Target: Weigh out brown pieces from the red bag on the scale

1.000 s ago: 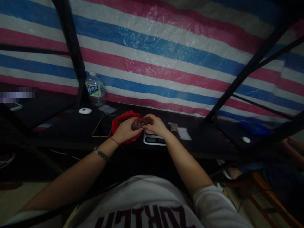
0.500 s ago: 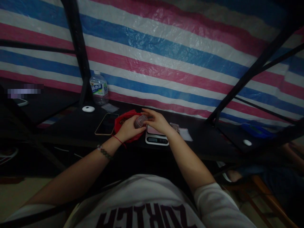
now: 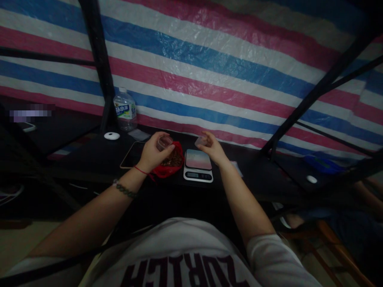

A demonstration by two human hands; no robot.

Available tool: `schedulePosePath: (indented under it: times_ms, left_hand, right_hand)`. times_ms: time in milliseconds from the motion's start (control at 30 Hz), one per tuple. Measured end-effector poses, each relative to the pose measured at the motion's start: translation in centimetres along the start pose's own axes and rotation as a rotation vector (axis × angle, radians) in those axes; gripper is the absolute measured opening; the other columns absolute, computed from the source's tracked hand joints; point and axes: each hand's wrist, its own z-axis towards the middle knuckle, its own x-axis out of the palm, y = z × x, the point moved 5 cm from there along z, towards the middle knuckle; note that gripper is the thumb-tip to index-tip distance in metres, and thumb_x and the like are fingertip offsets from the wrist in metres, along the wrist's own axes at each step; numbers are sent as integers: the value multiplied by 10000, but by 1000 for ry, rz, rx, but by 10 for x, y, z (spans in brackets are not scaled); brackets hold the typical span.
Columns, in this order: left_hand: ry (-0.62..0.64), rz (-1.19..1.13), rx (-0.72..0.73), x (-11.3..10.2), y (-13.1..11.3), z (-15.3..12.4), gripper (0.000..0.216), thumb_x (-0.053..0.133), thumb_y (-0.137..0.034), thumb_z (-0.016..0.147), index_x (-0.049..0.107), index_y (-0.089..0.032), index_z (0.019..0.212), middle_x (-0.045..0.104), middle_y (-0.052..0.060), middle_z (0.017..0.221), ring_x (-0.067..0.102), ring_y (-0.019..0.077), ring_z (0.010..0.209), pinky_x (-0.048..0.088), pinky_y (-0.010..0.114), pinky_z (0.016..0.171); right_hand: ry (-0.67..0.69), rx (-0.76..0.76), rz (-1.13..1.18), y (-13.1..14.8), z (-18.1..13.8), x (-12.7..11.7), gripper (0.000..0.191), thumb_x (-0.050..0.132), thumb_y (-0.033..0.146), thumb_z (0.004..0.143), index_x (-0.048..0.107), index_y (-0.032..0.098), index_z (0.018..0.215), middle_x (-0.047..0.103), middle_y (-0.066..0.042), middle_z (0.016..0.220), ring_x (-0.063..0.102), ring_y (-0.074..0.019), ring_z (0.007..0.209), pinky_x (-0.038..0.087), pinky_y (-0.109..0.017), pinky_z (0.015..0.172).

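My left hand [image 3: 152,152] is closed around a small clear plastic cup [image 3: 164,142], tilted over the red bag [image 3: 164,171]. The bag lies open and holds a heap of small brown pieces [image 3: 173,159], too small to name. In the fingers of my right hand [image 3: 213,148] is a small clear plastic lid [image 3: 200,141], held apart from the cup. Between my hands stands a white digital kitchen scale [image 3: 198,159], its plate bare and its display facing me.
A phone [image 3: 129,156] lies left of the bag. Behind it stand a clear plastic bottle [image 3: 125,111] and a small clear bag [image 3: 139,134]. A white mouse [image 3: 111,136] is further left. Black metal posts [image 3: 100,59] rise at both sides; a person's foot [image 3: 295,220] shows at lower right.
My hands have drawn apart, the cup going left and the lid right. The scale's plate and the brown pieces in the red bag now show more fully.
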Motion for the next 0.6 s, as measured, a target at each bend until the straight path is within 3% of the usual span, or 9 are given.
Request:
schedulePosePath:
  times_ms: [200, 300, 467, 533, 600]
  left_hand:
    - [-29, 155, -108, -8, 28, 6, 489, 648, -473, 712, 583, -187, 1102, 666, 47, 988, 627, 212, 885, 490, 342, 837]
    - [-82, 136, -161, -12, 43, 9, 469, 643, -481, 716, 598, -186, 1078, 670, 52, 987, 628, 211, 878, 488, 338, 829]
    - [-108, 133, -221, -14, 58, 9, 427, 643, -458, 718, 613, -182, 1042, 678, 56, 955, 629, 207, 851, 487, 343, 819]
    - [-114, 115, -218, -13, 61, 9, 414, 641, -443, 722, 613, -181, 1041, 679, 56, 946, 630, 204, 841, 487, 339, 809]
    - [-114, 110, -211, -13, 61, 9, 414, 640, -437, 721, 614, -180, 1044, 680, 56, 941, 631, 204, 833, 488, 337, 799]
  right_hand:
    - [9, 151, -321, -58, -16, -8, 457, 679, 184, 686, 600, 165, 1135, 656, -55, 999, 613, -177, 921, 467, -358, 897]
    - [67, 215, -450, -72, -23, -7, 492, 680, 162, 675, 598, 187, 1159, 656, -64, 1062, 612, -191, 955, 463, -369, 905]
    - [-9, -7, -564, -39, -13, -8, 615, 719, 310, 713, 537, 201, 1290, 552, -116, 1299, 471, -256, 1231, 337, -443, 1057]
    - [-23, -74, -514, -20, -3, -2, 490, 657, 333, 787, 574, 186, 1247, 591, -112, 1242, 518, -235, 1175, 379, -415, 1023]
    - [70, -98, -434, -5, 8, 14, 323, 581, 296, 852, 638, 168, 1143, 648, -93, 1136, 590, -197, 1053, 445, -357, 940]
